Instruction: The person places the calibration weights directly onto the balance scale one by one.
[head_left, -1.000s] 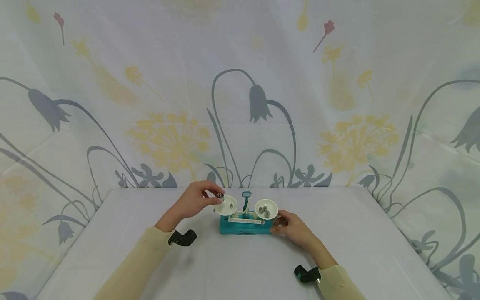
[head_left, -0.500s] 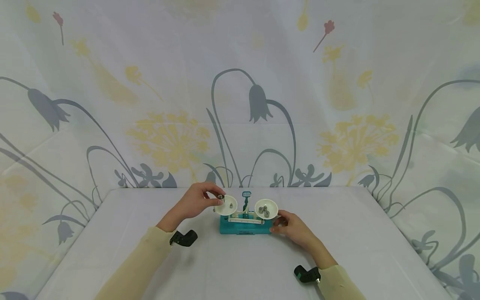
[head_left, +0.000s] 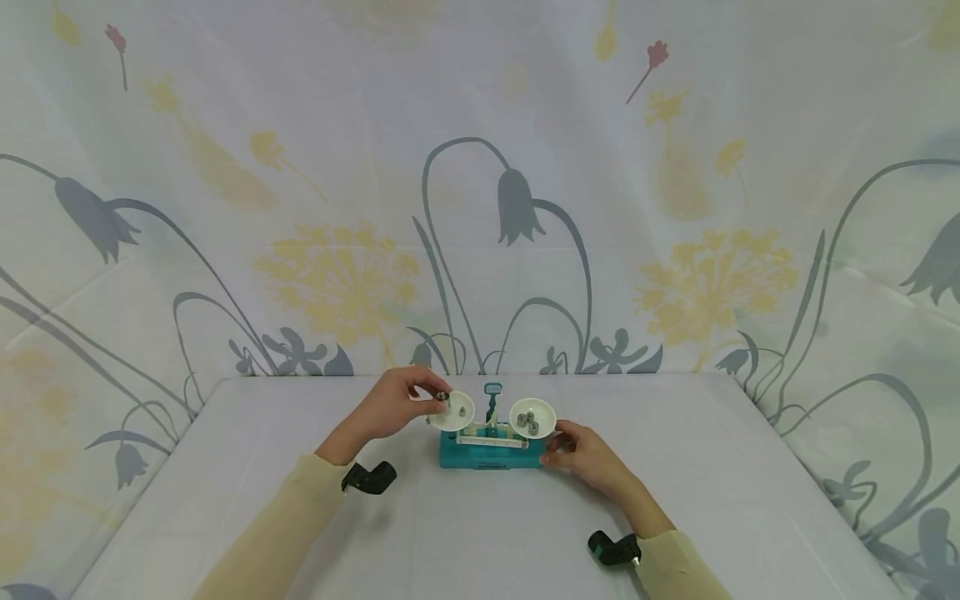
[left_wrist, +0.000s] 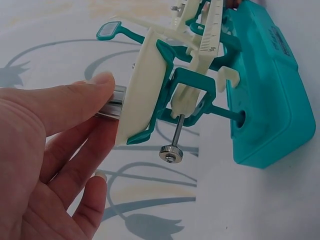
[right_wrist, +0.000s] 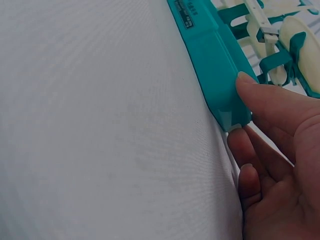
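While pinching a small metal weight (head_left: 442, 396) in the left hand (head_left: 390, 408) at the left pan's (head_left: 452, 412) nine o'clock rim and bracing the teal balance scale (head_left: 491, 454) with right hand (head_left: 585, 458) fingertips pressed on its three o'clock end, apparently mid-placement, calling next for a gentle lowering into the pan.

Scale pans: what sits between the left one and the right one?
In the head view, the teal pointer post stands between the left pan and the right pan, above the cream beam.
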